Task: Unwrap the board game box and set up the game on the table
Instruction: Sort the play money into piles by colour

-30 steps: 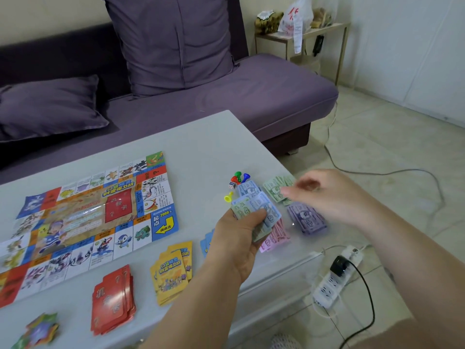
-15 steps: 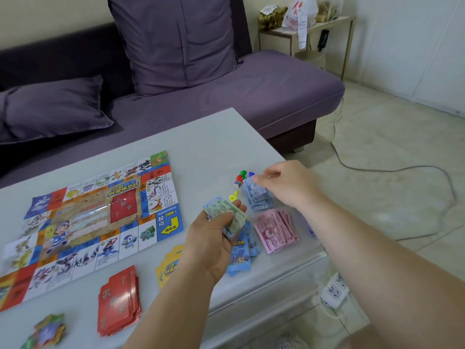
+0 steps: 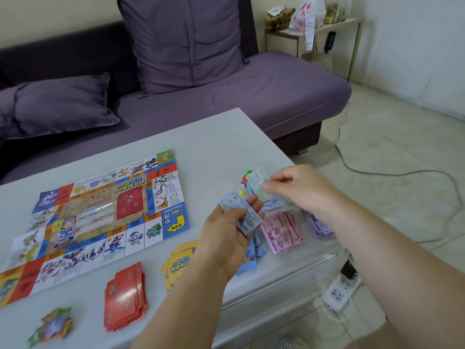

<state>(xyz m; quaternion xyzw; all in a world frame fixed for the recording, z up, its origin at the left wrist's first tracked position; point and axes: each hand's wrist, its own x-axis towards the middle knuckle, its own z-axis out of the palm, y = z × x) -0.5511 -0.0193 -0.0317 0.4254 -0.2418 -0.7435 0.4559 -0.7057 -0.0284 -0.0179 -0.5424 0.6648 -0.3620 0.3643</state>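
Left hand (image 3: 226, 238) curls round a loose stack of play notes (image 3: 242, 217). Right hand (image 3: 302, 190) pinches one pale green note (image 3: 259, 182) at the fingertips, raised off the table (image 3: 214, 147), just beyond the stack. Risks: thin note slips the pinch or lands on the wrong pile; the right hand clips the die (image 3: 242, 183) and pawns (image 3: 249, 172) just beside it; the left stack looks fanned and could slide apart. Pink pile (image 3: 281, 233) and purple pile (image 3: 319, 225) lie under the right forearm near the table edge and could get swept off. Board (image 3: 100, 215) lies flat, well left.

soft daylight, motion blur, wide-angle edge distortion
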